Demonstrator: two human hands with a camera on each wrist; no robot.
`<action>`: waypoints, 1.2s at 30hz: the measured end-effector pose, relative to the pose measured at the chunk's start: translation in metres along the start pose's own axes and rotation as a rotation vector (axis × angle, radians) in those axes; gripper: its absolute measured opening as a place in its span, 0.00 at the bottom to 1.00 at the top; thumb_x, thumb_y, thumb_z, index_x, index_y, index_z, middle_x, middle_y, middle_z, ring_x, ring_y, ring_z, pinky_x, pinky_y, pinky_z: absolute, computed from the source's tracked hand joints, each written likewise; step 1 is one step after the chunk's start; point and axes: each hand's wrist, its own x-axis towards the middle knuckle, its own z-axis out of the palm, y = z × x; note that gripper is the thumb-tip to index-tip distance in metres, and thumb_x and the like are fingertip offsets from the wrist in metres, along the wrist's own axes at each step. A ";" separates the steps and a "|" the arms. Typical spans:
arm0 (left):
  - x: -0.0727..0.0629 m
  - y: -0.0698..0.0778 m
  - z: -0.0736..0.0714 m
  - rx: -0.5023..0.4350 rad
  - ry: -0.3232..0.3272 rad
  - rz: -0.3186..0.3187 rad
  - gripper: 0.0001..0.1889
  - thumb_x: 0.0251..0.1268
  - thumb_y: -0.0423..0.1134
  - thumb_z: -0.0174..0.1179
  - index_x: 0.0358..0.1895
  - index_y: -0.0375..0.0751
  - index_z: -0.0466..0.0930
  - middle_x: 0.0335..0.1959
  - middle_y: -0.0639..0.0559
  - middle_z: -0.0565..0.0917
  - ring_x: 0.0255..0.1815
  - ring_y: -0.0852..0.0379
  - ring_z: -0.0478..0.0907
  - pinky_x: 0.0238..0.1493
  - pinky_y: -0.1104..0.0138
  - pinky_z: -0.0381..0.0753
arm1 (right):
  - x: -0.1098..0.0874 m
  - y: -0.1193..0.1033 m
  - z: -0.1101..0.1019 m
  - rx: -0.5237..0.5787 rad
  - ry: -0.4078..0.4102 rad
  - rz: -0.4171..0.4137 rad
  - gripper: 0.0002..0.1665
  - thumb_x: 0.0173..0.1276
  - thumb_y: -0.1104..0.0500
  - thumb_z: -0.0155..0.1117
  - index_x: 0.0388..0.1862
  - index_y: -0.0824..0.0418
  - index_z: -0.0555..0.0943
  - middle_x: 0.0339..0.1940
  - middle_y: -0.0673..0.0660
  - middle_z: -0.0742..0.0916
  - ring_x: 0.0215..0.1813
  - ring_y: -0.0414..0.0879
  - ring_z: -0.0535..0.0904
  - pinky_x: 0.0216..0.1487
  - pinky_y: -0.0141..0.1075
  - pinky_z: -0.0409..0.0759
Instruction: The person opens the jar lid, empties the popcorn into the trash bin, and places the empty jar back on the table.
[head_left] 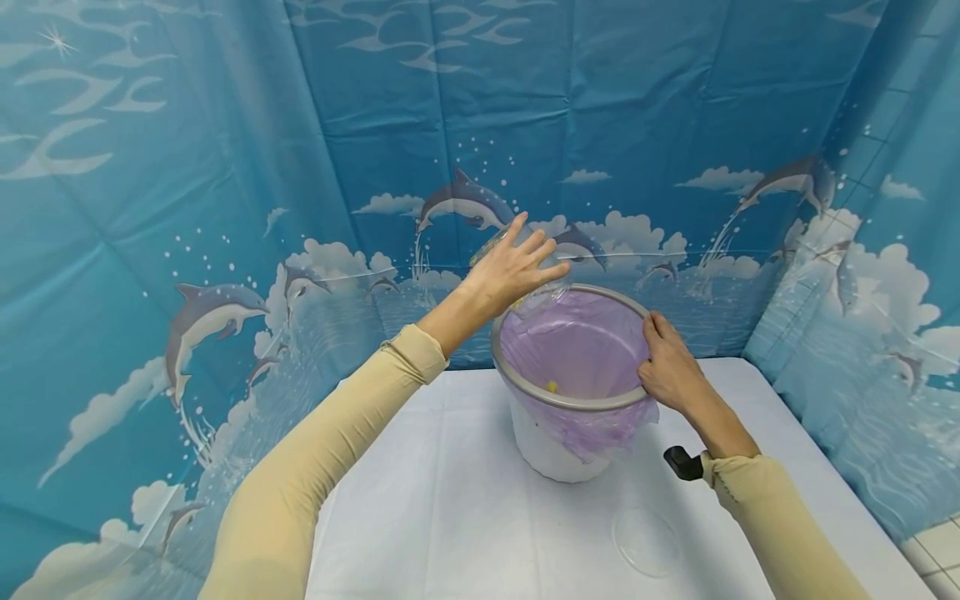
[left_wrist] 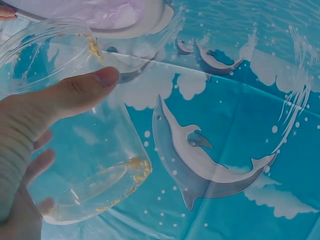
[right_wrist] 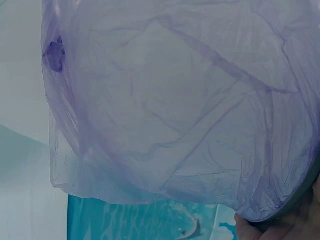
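Note:
My left hand (head_left: 512,271) grips a clear plastic jar (left_wrist: 107,135) around its side, thumb in front and fingers behind. Yellowish crumbs cling inside the jar near its mouth and its base. It is tilted, its mouth towards a white trash bin (head_left: 551,446) with a grey rim (head_left: 577,403). A thin purple trash bag (head_left: 581,346) lines the bin and hangs over the rim. Inside lies a small yellow bit (head_left: 552,387). My right hand (head_left: 670,367) holds the rim on the right side; the right wrist view shows the bag's overhang (right_wrist: 165,110) close up.
A clear round lid (head_left: 647,542) lies on the white-covered table (head_left: 465,500), nearer than the bin. A blue dolphin-print curtain (head_left: 360,167) hangs behind the table and along its sides. A black device (head_left: 682,463) sits at my right wrist.

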 end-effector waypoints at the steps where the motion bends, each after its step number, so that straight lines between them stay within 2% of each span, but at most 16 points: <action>1: 0.000 0.000 0.000 -0.002 0.004 0.001 0.42 0.67 0.46 0.71 0.78 0.63 0.55 0.79 0.46 0.64 0.82 0.44 0.58 0.85 0.41 0.47 | 0.000 0.000 0.000 0.001 0.000 0.000 0.47 0.59 0.71 0.38 0.79 0.83 0.45 0.81 0.83 0.48 0.82 0.78 0.43 0.80 0.69 0.48; 9: -0.003 0.002 -0.003 -0.015 0.006 0.013 0.45 0.65 0.50 0.72 0.80 0.62 0.53 0.80 0.45 0.62 0.83 0.43 0.56 0.85 0.40 0.45 | 0.000 -0.001 0.000 0.012 -0.010 0.010 0.47 0.60 0.70 0.37 0.80 0.82 0.44 0.82 0.82 0.47 0.82 0.78 0.42 0.80 0.70 0.47; 15: -0.006 0.004 0.000 -0.018 0.041 0.020 0.44 0.67 0.49 0.71 0.80 0.62 0.53 0.80 0.45 0.63 0.83 0.43 0.57 0.85 0.40 0.45 | 0.001 0.000 0.000 0.015 -0.015 0.015 0.47 0.60 0.70 0.36 0.80 0.82 0.43 0.82 0.82 0.47 0.83 0.78 0.41 0.80 0.70 0.47; 18: -0.009 0.004 0.001 -0.052 0.045 -0.001 0.45 0.67 0.46 0.71 0.81 0.62 0.52 0.81 0.45 0.62 0.83 0.44 0.56 0.85 0.40 0.45 | 0.001 0.000 0.000 0.011 -0.013 0.014 0.47 0.60 0.70 0.37 0.80 0.81 0.43 0.82 0.82 0.47 0.82 0.78 0.41 0.80 0.70 0.47; 21: -0.014 0.004 0.005 -0.130 0.049 -0.054 0.47 0.66 0.43 0.72 0.82 0.62 0.51 0.81 0.46 0.61 0.84 0.45 0.56 0.85 0.41 0.46 | 0.001 0.000 0.000 0.008 -0.013 0.015 0.47 0.61 0.70 0.37 0.80 0.82 0.43 0.82 0.82 0.47 0.82 0.78 0.42 0.80 0.70 0.47; 24: -0.021 0.005 0.011 -0.252 0.072 -0.137 0.52 0.60 0.49 0.76 0.83 0.60 0.51 0.81 0.45 0.62 0.83 0.45 0.57 0.84 0.42 0.49 | 0.001 0.001 0.001 0.001 -0.012 0.015 0.46 0.61 0.70 0.37 0.80 0.82 0.44 0.81 0.83 0.47 0.82 0.78 0.42 0.80 0.69 0.48; 28: -0.034 0.010 0.021 -0.505 0.146 -0.270 0.62 0.45 0.59 0.82 0.83 0.55 0.54 0.78 0.44 0.66 0.80 0.44 0.62 0.82 0.40 0.55 | 0.002 0.001 0.001 -0.004 -0.016 0.015 0.46 0.62 0.70 0.37 0.80 0.82 0.43 0.81 0.82 0.47 0.83 0.78 0.42 0.80 0.69 0.48; 32: -0.051 0.018 0.031 -0.795 0.227 -0.369 0.63 0.41 0.57 0.85 0.82 0.51 0.55 0.77 0.44 0.68 0.79 0.43 0.64 0.78 0.40 0.60 | 0.002 0.001 0.001 0.004 -0.021 0.018 0.46 0.62 0.70 0.37 0.80 0.82 0.43 0.82 0.82 0.46 0.83 0.77 0.41 0.80 0.69 0.48; 36: -0.073 0.029 0.041 -1.062 0.315 -0.436 0.63 0.44 0.53 0.85 0.83 0.50 0.52 0.80 0.45 0.65 0.81 0.43 0.60 0.78 0.35 0.57 | 0.002 -0.001 0.001 0.008 -0.019 0.018 0.46 0.62 0.70 0.37 0.80 0.82 0.43 0.82 0.82 0.47 0.83 0.77 0.41 0.80 0.69 0.48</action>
